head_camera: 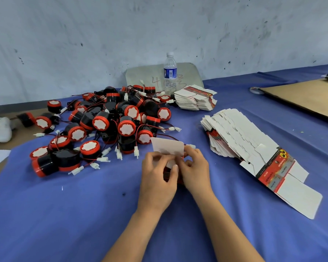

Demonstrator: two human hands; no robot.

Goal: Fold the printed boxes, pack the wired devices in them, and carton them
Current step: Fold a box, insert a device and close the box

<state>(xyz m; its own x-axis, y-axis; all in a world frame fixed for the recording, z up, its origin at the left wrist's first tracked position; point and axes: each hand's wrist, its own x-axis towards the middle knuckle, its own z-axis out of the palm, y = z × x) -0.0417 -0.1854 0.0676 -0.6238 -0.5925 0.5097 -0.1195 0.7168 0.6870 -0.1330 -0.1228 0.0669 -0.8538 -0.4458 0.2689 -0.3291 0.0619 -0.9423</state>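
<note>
Left hand (157, 176), right hand (195, 167): each grip clamped on 1 printed box (168, 147), white flap up, mid tabletop (64, 214). Wired devices (110, 121) heaped just behind; flat boxes (244, 137) at right.

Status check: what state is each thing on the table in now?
Printed box: partly folded, flap up, in both hands.
Left hand: pinches the box.
Right hand: pinches the box.
Wired devices: loose pile, unpacked.
Near box stack: flat, fanned out.
Far box stack: flat, unfolded.
Water bottle: upright, capped.
</note>
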